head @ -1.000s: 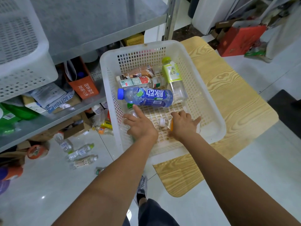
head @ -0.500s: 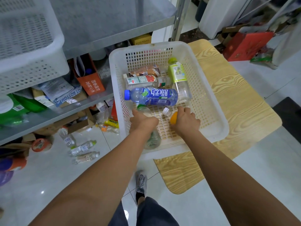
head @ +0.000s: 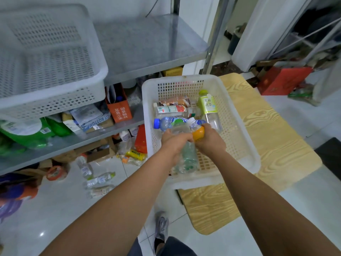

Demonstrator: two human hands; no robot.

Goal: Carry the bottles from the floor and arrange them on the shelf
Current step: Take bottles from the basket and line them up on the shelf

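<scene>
Since a second ago both hands have lifted clear of the basket (head: pixel 181 78) floor. The left hand (head: pixel 174 140) has its fingers clenched round a clear bottle (head: pixel 188 156), the right hand (head: pixel 211 142) round an orange bottle (head: pixel 198 133). Both are over the near rim. Far left, the shelf (head: pixel 147 45) shows room beside the upper basket (head: pixel 46 61), I'd judge.

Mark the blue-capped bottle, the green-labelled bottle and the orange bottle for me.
blue-capped bottle (head: pixel 157 123), head view, on its blue cap.
green-labelled bottle (head: pixel 208 104), head view, on its label.
orange bottle (head: pixel 198 134), head view, on its orange body.
</scene>
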